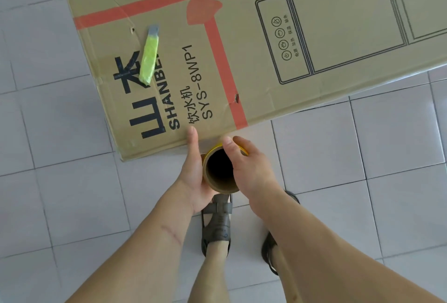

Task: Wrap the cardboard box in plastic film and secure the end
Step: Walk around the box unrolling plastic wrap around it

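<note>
A long brown cardboard box [242, 44] printed with a red ribbon and a line drawing of a water dispenser lies flat on the pale grey tiled floor [362, 145], filling the upper half of the frame. No film looks to be on it yet, so the wrapping seems about to start. At lower centre, against the box's near edge, the person holds a roll of plastic film on a brown cardboard tube [219, 169] upright. The left hand [193, 177] cups the tube from the side, thumb straight; the right hand [249, 167] grips the top rim with curled fingers, probably seeking the loose end. A yellow-green utility knife [149, 57] waits on the box at upper left, likely for cutting the film.
</note>
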A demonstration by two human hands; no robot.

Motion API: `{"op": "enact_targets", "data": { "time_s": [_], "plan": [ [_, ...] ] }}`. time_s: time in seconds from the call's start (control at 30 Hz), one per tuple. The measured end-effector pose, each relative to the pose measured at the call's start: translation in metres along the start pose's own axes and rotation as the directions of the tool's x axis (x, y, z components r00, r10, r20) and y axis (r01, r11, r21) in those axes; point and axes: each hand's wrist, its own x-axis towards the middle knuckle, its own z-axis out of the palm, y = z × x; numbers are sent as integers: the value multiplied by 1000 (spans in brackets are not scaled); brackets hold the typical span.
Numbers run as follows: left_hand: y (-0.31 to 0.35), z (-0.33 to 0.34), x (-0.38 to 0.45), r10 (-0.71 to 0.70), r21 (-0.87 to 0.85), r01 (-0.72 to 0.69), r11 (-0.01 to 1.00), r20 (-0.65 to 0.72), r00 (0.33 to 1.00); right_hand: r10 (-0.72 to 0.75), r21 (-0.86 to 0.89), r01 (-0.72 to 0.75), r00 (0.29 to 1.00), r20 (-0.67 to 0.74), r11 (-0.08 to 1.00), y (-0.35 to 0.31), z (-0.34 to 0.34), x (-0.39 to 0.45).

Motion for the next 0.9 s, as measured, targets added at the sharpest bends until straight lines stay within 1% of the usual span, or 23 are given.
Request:
{"op": "enact_targets", "data": {
  "time_s": [0.07, 0.13, 0.2, 0.27, 0.33, 0.37, 0.43, 0.47, 0.53, 0.6, 0.63, 0.67, 0.73, 0.8, 0.87, 0.9],
  "plan": [
    [4, 6, 1, 16, 84, -13, 996, -35, 999, 17, 20, -17, 1000, -1, 1000, -4, -7, 1],
    [9, 14, 0, 64, 144, -52, 988, -79, 995, 22, 81, -22, 1000, 3, 996, -7, -13, 2],
    [10, 20, -2, 58, 107, -50, 993, -71, 996, 23, 82, -24, 1000, 7, 996, -8, -15, 4],
    [4, 26, -2, 8, 8, -8, 1000, -36, 999, 16, 5, -16, 1000, 8, 1000, -9, -20, 5],
    [-5, 31, -4, -28, -68, 30, 997, 26, 999, -43, -137, 43, 999, 6, 990, -11, -28, 6],
    [-8, 34, -3, -42, -91, 46, 995, 49, 998, -81, -197, 80, 997, 6, 977, -13, -32, 6],
    [-13, 41, -2, -36, -80, 39, 996, 37, 999, -99, -230, 98, 995, 7, 968, -15, -40, 9],
    [-14, 42, 2, -25, -53, 25, 998, -1, 1000, -84, -208, 84, 996, 6, 975, -15, -42, 10],
    [-11, 45, 8, 20, 37, -17, 999, -92, 996, -21, -82, 21, 1000, 5, 996, -14, -47, 11],
    [-3, 53, 3, 42, 33, -40, 999, -86, 995, 45, 70, -48, 998, 36, 996, -12, -51, 10],
    [-1, 57, 3, 28, 28, -26, 999, -76, 997, 53, 95, -57, 998, 46, 994, -12, -54, 10],
    [0, 61, 4, 8, 15, -7, 1000, -58, 998, 43, 88, -47, 998, 45, 995, -11, -57, 10],
    [-5, 66, 5, -18, -26, 18, 999, 4, 1000, -11, -2, 11, 1000, 4, 1000, -10, -63, 12],
    [-9, 69, 6, -31, -49, 33, 998, 36, 999, -84, -72, 82, 996, -38, 994, -12, -69, 14],
    [-11, 74, 6, -18, 13, 18, 1000, 41, 999, -86, -40, 85, 996, -29, 996, -15, -75, 16],
    [-12, 76, 10, -9, 51, 9, 999, 9, 1000, -60, -11, 60, 998, -17, 998, -16, -78, 17]
  ]
}}
